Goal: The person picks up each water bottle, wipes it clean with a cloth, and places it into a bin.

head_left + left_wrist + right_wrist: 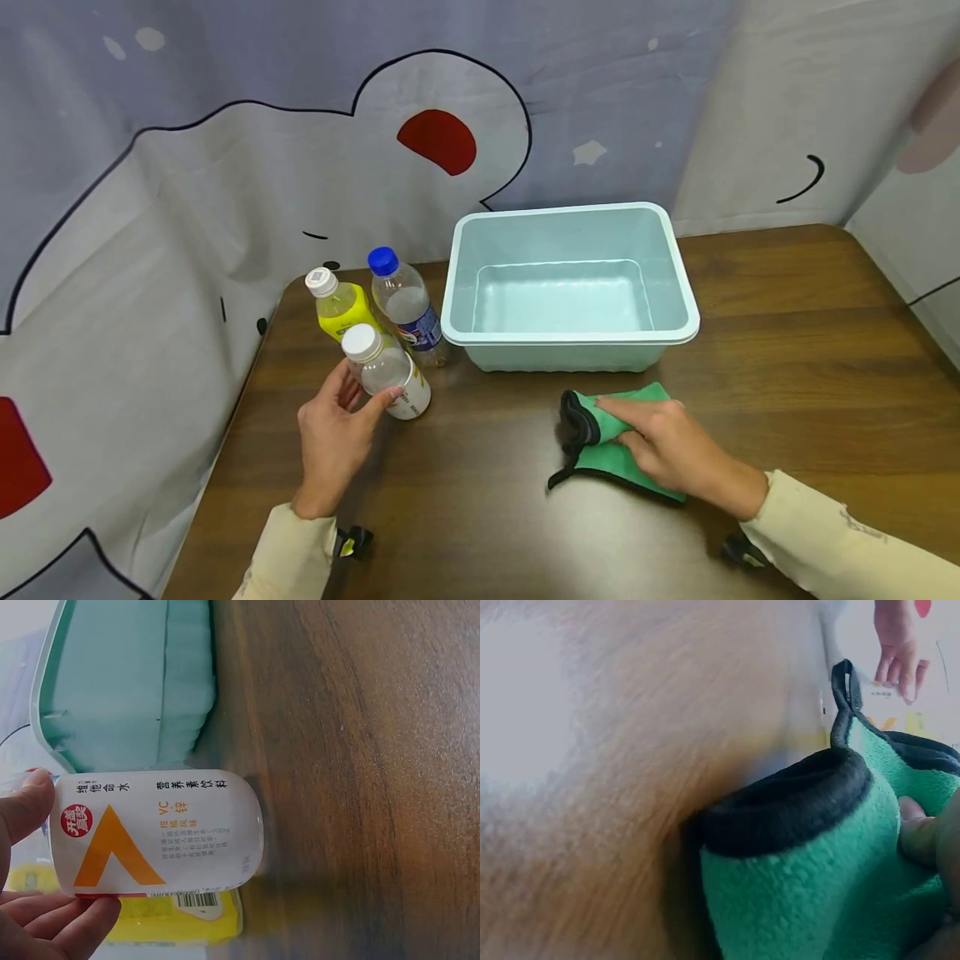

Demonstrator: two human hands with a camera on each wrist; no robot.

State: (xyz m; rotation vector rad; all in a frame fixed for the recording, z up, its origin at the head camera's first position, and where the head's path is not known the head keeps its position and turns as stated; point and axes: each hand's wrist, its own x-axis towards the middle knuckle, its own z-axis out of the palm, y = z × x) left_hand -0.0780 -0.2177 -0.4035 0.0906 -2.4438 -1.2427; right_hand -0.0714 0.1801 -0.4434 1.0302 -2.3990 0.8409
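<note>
My left hand [330, 450] holds a clear drink bottle [411, 392] with a white cap and white label, thumb on one side and fingers on the other. In the left wrist view the bottle's label [187, 832] shows an orange chevron, and its base is close to the table. My right hand [671, 442] grips a folded green cloth [630, 467] with black edging on the table, in front of the bin. The right wrist view shows the thumb pressed into the cloth [795, 900] and a black loop [844, 686] at its corner.
Behind the held bottle stand a yellow-labelled bottle [347, 310] with a white cap and a blue-capped cola bottle [408, 304]. A pale green plastic bin [562, 358] stands right of them on the wooden table [480, 500]. A printed curtain [247, 183] hangs along the back.
</note>
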